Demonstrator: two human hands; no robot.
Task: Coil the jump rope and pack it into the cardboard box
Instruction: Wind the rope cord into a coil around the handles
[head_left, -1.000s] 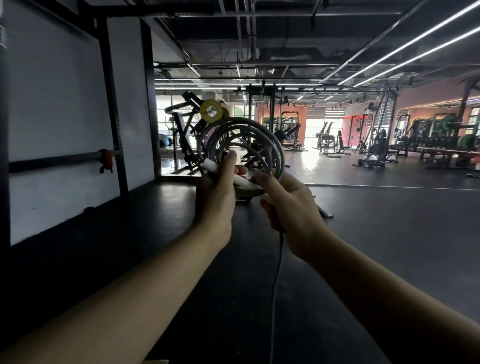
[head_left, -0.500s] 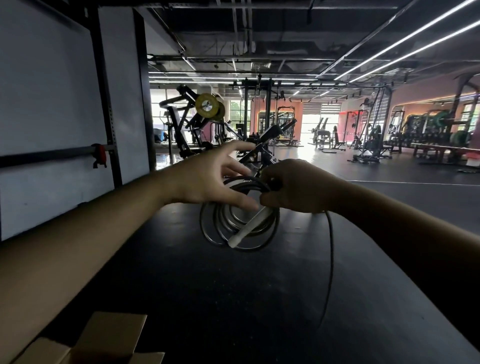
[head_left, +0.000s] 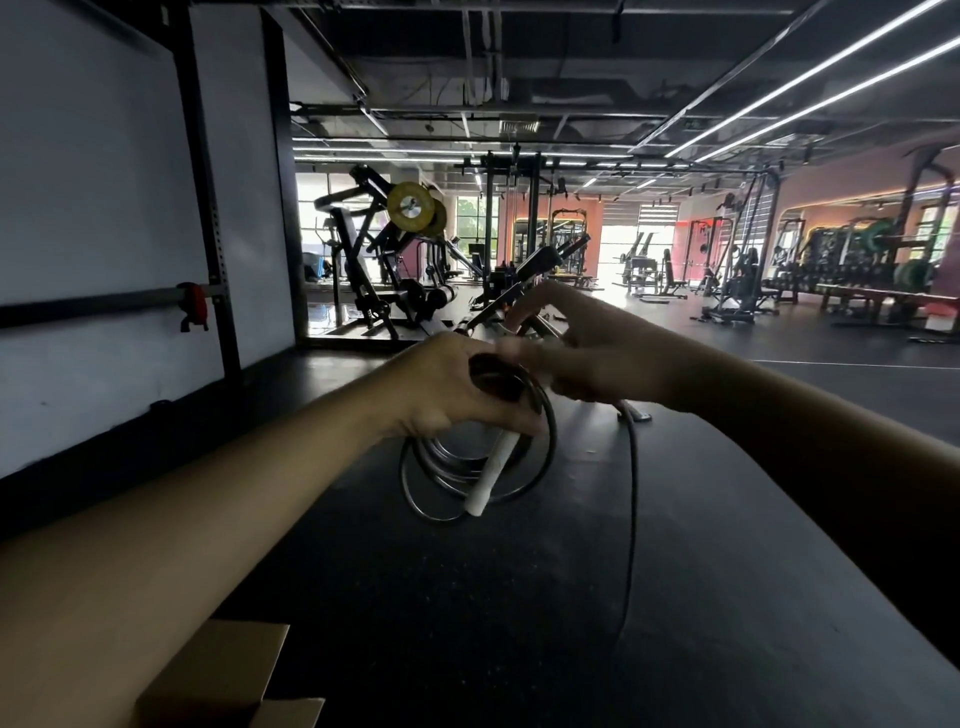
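Honestly, our left hand (head_left: 452, 384) is clamped on the jump rope (head_left: 475, 462) coil, held mid-air above the floor, white handle (head_left: 491, 475) dangling. Right hand (head_left: 597, 358) is half open and blurred, guiding the loose tail. Cable looks light but springy, so we'd pinch where loops cross.

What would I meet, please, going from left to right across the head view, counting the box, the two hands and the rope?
Cardboard box → left hand holding the coiled jump rope → white handle → right hand → loose rope tail hanging down.
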